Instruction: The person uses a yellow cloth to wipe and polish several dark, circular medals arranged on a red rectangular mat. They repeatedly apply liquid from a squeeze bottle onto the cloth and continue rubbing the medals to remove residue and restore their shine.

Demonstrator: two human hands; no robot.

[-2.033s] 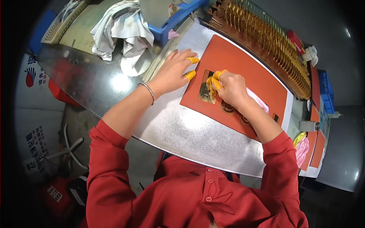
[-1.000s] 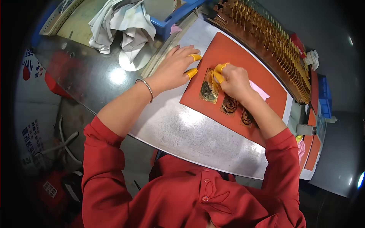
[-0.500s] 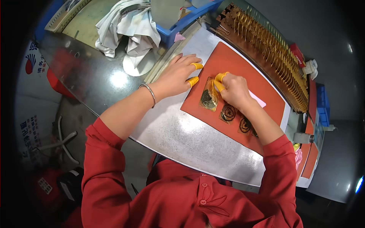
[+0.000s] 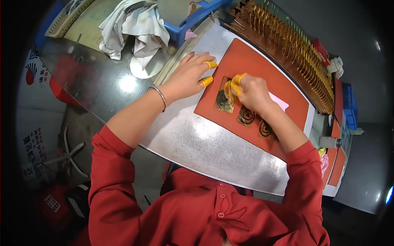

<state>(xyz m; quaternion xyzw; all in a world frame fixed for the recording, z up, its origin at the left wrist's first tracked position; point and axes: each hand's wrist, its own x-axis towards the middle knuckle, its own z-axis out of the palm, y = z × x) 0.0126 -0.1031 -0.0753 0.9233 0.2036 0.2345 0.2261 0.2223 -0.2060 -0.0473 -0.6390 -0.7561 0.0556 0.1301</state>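
An orange-red mat [image 4: 230, 55] lies on the pale table top, with a large gold-and-black patterned plate [image 4: 224, 98] on it. Two smaller gold-and-black pieces, one a square plate [image 4: 246, 117] and the other a round-patterned plate [image 4: 264, 128], lie in a row to its right. My right hand [image 4: 252, 92] is closed at the large plate's right edge, yellow finger cots on its fingertips; whatever it pinches is hidden. My left hand [image 4: 189, 76] rests flat by the mat's left edge, fingers stretched out, also wearing yellow cots. A pink paper [image 4: 279, 100] shows partly behind my right wrist.
At the far right stands a brown rack [image 4: 287, 53] of many hanging gold pieces. A crumpled white cloth [image 4: 137, 26] and a blue bin [image 4: 193, 20] are at the far left. A small bottle [image 4: 329, 142] stands at the right.
The view has shifted slightly. My right hand stays at the large plate's right edge with its fingers closed, and my left hand remains by the mat's edge.
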